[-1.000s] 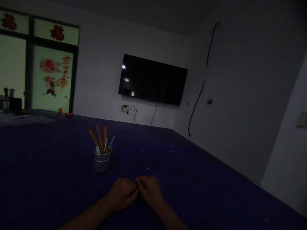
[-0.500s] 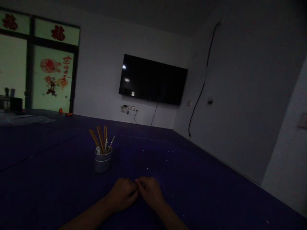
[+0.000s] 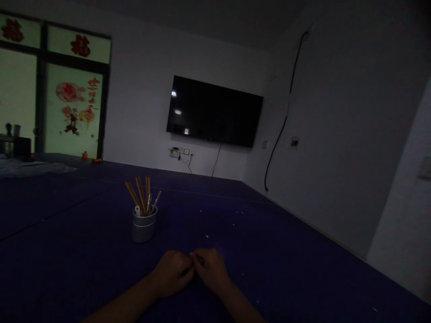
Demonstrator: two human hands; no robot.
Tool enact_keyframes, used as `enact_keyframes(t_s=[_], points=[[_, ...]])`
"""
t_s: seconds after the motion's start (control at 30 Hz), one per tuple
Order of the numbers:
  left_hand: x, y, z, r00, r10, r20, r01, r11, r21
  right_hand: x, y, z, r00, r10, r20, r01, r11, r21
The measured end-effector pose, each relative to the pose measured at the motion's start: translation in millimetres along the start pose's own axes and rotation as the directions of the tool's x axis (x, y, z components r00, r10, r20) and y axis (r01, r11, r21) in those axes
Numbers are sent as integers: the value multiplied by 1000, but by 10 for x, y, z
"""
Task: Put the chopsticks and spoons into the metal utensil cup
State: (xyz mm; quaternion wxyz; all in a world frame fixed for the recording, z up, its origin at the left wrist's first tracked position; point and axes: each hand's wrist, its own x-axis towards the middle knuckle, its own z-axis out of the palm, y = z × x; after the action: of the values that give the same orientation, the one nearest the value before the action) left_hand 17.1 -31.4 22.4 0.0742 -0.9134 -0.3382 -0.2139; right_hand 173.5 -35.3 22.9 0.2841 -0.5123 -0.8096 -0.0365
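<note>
My left hand (image 3: 173, 272) rests low in the middle of the head view, its fingers curled into a loose fist. Against it lies my right hand (image 3: 211, 270), also closed, with thumb and forefinger bent into a small ring. The two hands touch at their fingertips, and no object shows in either. Just beyond my left hand stands a grey cup (image 3: 144, 231), upright on the dark blue tabletop (image 3: 188, 215). Wooden chopsticks (image 3: 140, 195) lean in the cup, together with metal utensil handles (image 3: 152, 204) and a white handle (image 3: 138, 211).
Small white scraps (image 3: 207, 236) dot the table right of the cup. Clear plastic sheeting (image 3: 37, 168) lies at the far left, near small orange objects (image 3: 96, 160). A television (image 3: 215, 112) hangs on the back wall, and a black cable (image 3: 279, 134) runs down the right wall.
</note>
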Motion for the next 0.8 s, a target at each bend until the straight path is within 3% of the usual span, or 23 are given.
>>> enact_keyframes(t_s=[0.3,0.53,0.8], points=[[-2,-7,-36,997,-8,79,15,995,-94,14,3,-25,995,40,90,-41,999,15],[-2,-3,-81,992,-27,123,32,998,-47,24,-11,-37,993,16,119,-19,1000,20],[7,-19,-68,992,-42,120,47,998,-45,19,-25,-36,997,22,79,-23,1000,9]])
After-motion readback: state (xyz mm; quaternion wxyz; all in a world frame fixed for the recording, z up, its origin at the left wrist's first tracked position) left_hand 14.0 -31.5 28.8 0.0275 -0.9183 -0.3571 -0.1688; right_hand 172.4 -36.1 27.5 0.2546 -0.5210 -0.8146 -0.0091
